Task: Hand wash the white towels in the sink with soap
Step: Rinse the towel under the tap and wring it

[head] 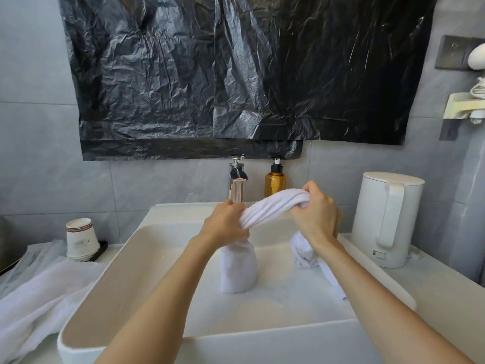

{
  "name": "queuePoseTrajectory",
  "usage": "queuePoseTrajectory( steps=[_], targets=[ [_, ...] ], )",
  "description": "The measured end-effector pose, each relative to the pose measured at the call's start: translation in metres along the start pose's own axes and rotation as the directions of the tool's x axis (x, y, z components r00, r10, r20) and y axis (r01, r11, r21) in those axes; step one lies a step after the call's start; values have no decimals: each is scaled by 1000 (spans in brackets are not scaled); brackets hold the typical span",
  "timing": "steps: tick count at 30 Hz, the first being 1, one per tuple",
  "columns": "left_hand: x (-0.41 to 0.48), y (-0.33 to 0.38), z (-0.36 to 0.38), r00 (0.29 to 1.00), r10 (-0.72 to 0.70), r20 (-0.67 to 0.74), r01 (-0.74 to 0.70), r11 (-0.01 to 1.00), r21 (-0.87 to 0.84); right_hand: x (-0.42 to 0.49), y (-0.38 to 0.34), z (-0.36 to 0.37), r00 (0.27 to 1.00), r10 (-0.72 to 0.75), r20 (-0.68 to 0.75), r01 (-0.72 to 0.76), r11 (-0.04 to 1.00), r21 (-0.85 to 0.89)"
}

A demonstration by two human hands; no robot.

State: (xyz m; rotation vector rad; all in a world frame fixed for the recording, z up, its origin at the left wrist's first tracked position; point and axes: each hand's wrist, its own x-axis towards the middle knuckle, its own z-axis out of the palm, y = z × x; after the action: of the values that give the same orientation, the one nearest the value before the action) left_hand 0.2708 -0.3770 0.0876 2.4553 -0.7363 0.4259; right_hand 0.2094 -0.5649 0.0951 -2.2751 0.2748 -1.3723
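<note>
Forearms (162, 298): both bare, rising from the bottom edge to mid-frame and covering much of the basin floor.
Sink (262, 345): white rectangular basin filling the lower centre; its front rim is cut by the arms.
White towel (273, 206): wrung into a thick rope above the basin at centre frame, both ends hanging down inside the sink.
Left hand (225, 222): fingers curled tight round the lower, left end of the rope.
Right hand (317, 219): clenched on the higher, right end, apart from the other hand with the twist between them.
Second towel (39, 298): loose white heap on the counter at lower left, draped against the sink's side, cut off by the frame edge.
Faucet (237, 179): chrome, behind the left hand, which hides its spout tip; running water cannot be told.
Soap bottle (275, 181): amber pump bottle just right of the faucet, base hidden by the towel.
Kettle (385, 219): white, on the counter at right.
Paper cups (81, 239): upturned stack at left, beside blurred packets.
Black plastic sheet (236, 74): crumpled, covering the upper wall.
Wall holder (462, 106): upper right edge, contents cropped and unclear.
</note>
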Motion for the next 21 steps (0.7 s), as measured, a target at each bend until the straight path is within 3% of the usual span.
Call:
queuePoseTrajectory(
  steps=[2, 4, 5, 7, 8, 10, 12, 13, 14, 15, 18, 20, 21],
  targets=[
    [1, -6, 1, 993, -119, 23, 117, 991, 67, 0, 4, 1, 1000, -12, 5, 12, 1000, -10],
    [3, -7, 0, 978, -207, 6, 208, 978, -29, 0, 8, 6, 996, -22, 81, 22, 1000, 3],
    [4, -6, -2, 965, -260, 17, 258, 943, -210, -1, 10, 9, 989, -41, 140, 37, 999, 27],
    [4, -1, -6, 923, -358, 141, 365, 696, -618, -8, 10, 16, 938, -84, 338, 44, 991, 124],
    [4, 0, -6, 903, -376, 207, 398, 555, -731, -13, 7, 18, 875, -89, 476, 8, 985, 170],
    [4, 2, -6, 883, -378, 279, 417, 354, -837, -19, 0, 21, 681, -59, 730, -157, 962, 225],
    [5, 4, -6, 878, -367, 306, 403, 223, -888, -20, 1, 27, 520, -72, 851, -299, 918, 260],
    [4, 5, -6, 884, -355, 304, 383, 178, -906, -19, 5, 31, 479, -78, 874, -367, 887, 280],
    [5, 6, -5, 889, -346, 301, 363, 129, -923, -19, 5, 34, 471, -67, 880, -396, 875, 278],
    [3, 9, -5, 890, -338, 306, 352, 82, -932, -21, 6, 40, 508, -54, 860, -383, 880, 281],
    [-1, 21, -6, 895, -278, 350, 348, -58, -936, -26, 7, 52, 700, -25, 714, -310, 890, 335],
    [-2, 25, -7, 907, -207, 366, 373, -5, -928, -23, 7, 52, 736, 17, 677, -390, 828, 403],
    [-1, 25, -7, 912, -183, 366, 384, 73, -920, -20, 11, 51, 723, 45, 689, -422, 818, 390]
  ],
)
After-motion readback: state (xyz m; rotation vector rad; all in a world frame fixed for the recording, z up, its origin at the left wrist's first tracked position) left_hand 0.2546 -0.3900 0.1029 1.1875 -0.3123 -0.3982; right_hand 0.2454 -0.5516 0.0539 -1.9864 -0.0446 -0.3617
